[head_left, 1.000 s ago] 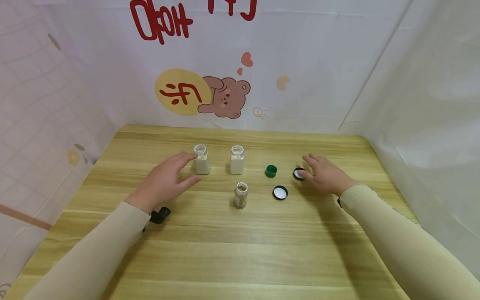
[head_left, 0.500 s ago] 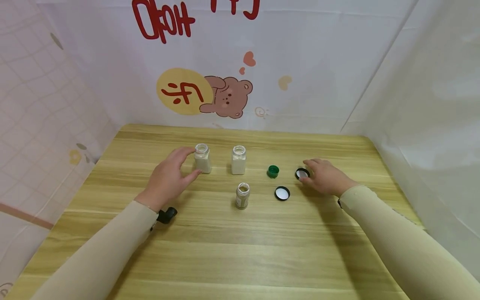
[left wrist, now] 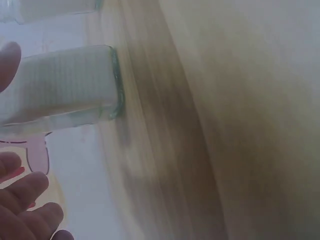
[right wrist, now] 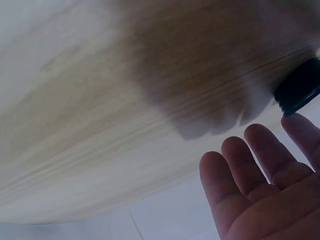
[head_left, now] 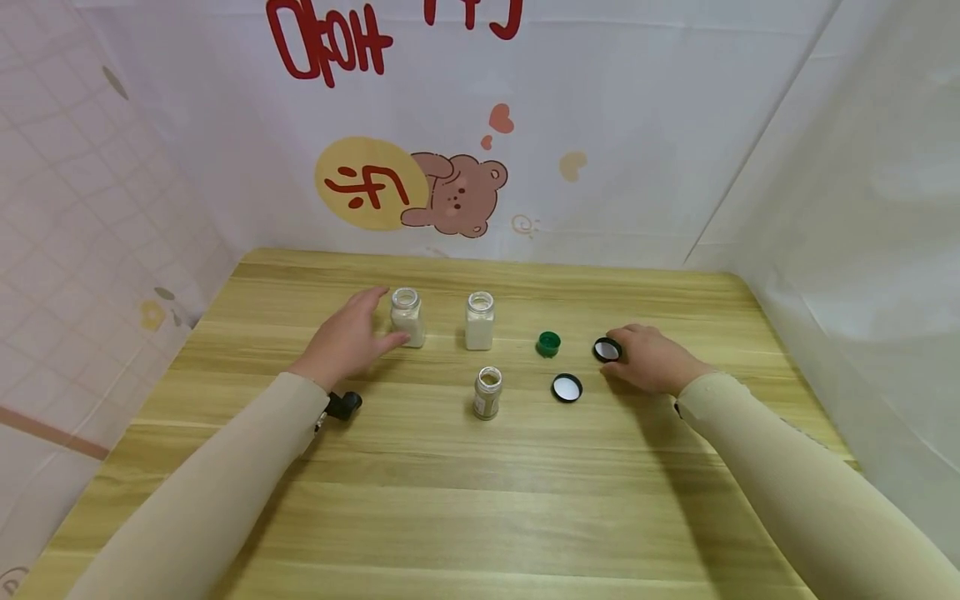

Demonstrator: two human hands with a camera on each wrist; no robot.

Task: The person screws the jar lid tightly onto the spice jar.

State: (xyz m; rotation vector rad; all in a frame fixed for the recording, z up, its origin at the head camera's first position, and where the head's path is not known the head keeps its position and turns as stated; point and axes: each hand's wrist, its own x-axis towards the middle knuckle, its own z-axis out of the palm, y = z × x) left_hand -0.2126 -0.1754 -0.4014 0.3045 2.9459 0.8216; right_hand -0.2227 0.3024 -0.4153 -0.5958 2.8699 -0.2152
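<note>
My left hand spreads around the left glass jar, which is uncapped and holds something whitish. In the left wrist view the thumb lies in front of this jar, and the fingers stand apart from it. At the right, my right hand pinches the edge of a black screw lid, its white inside facing up. An index fingertip touches that lid in the right wrist view, where the other fingers extend and the thumb is out of sight.
Another whitish-filled open jar stands in the middle. A smaller open jar is nearer, with a green cap and a second black lid to its right. The wooden table meets a printed white cloth behind.
My left hand has moved right and forward, bringing its thumb up to the left jar. The right thumb has shifted from over the lid's inside to its near edge.
</note>
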